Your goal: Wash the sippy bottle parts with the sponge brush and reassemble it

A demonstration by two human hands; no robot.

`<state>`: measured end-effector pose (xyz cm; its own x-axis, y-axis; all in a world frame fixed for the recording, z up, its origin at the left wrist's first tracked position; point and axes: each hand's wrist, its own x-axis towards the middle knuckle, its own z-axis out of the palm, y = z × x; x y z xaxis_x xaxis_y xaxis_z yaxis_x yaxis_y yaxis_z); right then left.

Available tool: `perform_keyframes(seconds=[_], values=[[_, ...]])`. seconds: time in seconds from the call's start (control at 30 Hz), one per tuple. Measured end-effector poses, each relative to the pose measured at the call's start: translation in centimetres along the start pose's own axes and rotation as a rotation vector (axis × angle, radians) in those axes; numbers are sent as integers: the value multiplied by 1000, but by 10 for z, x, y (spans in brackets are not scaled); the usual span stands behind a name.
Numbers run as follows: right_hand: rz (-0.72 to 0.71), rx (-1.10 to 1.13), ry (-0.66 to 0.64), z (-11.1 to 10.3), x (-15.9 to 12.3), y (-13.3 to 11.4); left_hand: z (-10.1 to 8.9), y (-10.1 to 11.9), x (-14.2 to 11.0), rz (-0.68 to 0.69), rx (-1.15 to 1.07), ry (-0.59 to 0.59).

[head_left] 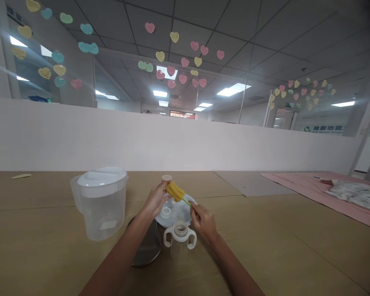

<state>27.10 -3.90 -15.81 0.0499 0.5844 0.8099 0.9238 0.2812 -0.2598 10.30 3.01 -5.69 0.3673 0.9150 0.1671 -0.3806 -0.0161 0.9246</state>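
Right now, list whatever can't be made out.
In the head view:
Dark tray: part hidden behind the left forearm.
Yellow brush: handle's end hidden by the right hand.
Pale plate: part of near rim behind the two-handled bottle.
Pink cloth: cut off by right edge.
Heart-shaped notes: writing too small to read.

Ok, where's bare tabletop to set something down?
Widest: tabletop between the right hand and the pink cloth. Another: left of the lidded pitcher, nearer than the pale flat strip. Crowded: centre, with plate, two-handled baby bottle and dark tray close together, left hand and sponge brush above.
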Motion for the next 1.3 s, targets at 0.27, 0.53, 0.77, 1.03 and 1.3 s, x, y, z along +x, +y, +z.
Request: perform_keyframes(seconds=[0.27, 0.53, 0.77, 1.03, 1.3], values=[[-84, -103, -90, -14, 2, 20, -3, 7, 0, -45, -42, 54], [-158, -39, 26, -8, 1, 9, 12, 8, -7, -65, -109, -23], [-101, 31, -23, -18, 2, 16, 8, 20, -12, 13, -89, -66], [-147, -63, 70, -17, 1, 11, 27, 14, -24, -24, -132, -199], [-236, -47, 152, -20, 1, 25, 20, 22, -24, -6, -183, -181]])
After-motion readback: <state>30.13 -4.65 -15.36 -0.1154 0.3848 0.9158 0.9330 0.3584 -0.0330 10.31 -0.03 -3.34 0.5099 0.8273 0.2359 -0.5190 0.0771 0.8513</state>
